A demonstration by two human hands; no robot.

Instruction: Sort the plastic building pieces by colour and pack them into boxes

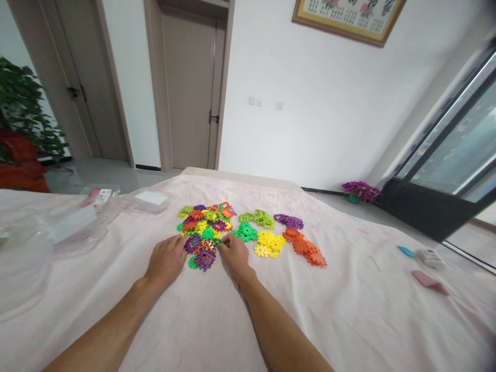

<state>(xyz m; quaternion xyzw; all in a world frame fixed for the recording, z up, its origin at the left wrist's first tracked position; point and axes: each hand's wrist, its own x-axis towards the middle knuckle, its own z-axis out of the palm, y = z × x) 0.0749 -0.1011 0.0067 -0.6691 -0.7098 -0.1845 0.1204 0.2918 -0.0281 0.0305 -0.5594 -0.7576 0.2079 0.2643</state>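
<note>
A mixed pile of flower-shaped plastic building discs in purple, green, yellow and orange lies in front of me. My left hand rests at the pile's left edge, fingers stretched toward a purple disc and touching the edge there. On the other side, my right hand pinches a small dark green disc, mostly covered by the fingers. Single-colour heaps spread to the right: green discs, light green discs, yellow discs, purple discs and orange discs.
A pale pink cloth covers the table. Clear plastic boxes stand at the left. Toward the right edge lie a white box-like item, a blue piece and a pink piece.
</note>
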